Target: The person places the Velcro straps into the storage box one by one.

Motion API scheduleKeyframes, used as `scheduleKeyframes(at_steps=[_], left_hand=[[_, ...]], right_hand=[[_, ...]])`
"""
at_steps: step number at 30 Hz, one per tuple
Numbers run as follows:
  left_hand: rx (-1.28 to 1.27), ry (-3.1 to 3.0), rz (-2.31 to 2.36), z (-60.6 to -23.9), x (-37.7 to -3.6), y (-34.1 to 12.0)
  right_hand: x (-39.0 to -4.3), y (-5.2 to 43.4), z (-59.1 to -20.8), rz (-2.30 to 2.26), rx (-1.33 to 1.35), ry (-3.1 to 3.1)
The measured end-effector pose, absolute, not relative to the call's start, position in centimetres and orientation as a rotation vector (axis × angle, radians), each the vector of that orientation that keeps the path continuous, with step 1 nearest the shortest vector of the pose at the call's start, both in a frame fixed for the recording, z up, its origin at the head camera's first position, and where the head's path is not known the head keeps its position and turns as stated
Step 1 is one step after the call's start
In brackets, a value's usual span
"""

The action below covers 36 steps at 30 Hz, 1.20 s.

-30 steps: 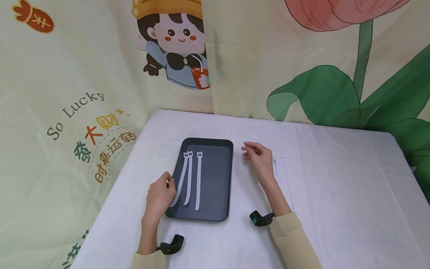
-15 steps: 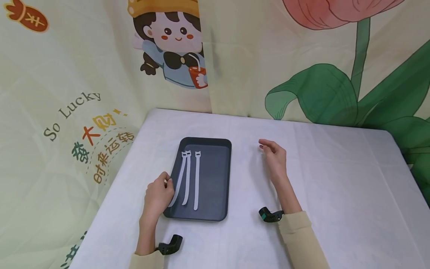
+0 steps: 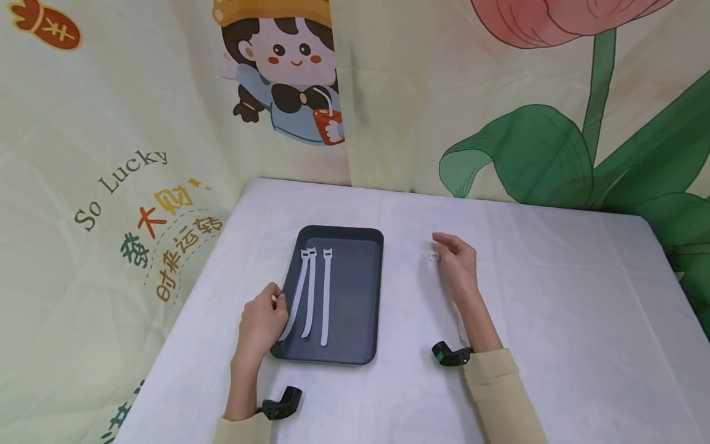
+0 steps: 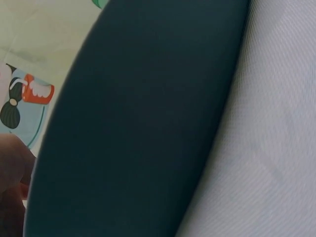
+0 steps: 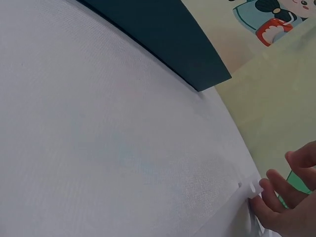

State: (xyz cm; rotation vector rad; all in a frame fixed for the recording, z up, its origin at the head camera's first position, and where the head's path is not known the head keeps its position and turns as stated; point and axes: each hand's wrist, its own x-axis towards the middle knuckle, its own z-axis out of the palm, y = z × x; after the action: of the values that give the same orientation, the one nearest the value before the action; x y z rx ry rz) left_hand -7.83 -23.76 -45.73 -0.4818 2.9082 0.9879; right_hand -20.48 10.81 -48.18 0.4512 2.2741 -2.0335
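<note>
Counting yields three straps in one tray and a fourth strap right of it, at the right hand. Long axes run near-to-far, slotted heads at the far end; the leftmost slants. Right fingertips pinch the fourth strap near its head. Left hand fingers curl at the tray's rim; clamping cannot be determined.

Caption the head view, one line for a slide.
Left hand at a dark tray of three white straps; right hand at another strap to the right of the tray.
</note>
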Motion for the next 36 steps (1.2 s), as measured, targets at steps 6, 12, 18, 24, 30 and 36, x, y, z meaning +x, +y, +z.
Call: scheduleKeyframes(at_steps=[6, 12, 18, 24, 30, 36], left_hand=[[-0.482, 2.909, 0.990, -45.7, -7.8, -23.6], [-0.477, 2.910, 0.991, -45.8, -7.8, -23.6], [-0.469, 2.918, 0.985, -45.8, -7.8, -23.6], [-0.469, 2.921, 0.980, -45.8, -7.9, -23.6], [-0.471, 2.922, 0.988, -45.8, -7.9, -23.6], [-0.477, 2.918, 0.977, -45.8, -7.8, -23.6]], right_hand=[[-20.0, 11.1, -48.3, -1.929, 0.388, 2.320], [-19.7, 11.2, -48.4, -1.882, 0.407, 2.341], [-19.4, 11.4, -48.4, -1.860, 0.410, 2.355], [-19.2, 11.5, -48.5, -1.882, 0.446, 2.352], [-19.2, 11.6, -48.7, -1.868, 0.457, 2.380], [-19.2, 11.6, -48.7, -1.841, 0.410, 2.427]])
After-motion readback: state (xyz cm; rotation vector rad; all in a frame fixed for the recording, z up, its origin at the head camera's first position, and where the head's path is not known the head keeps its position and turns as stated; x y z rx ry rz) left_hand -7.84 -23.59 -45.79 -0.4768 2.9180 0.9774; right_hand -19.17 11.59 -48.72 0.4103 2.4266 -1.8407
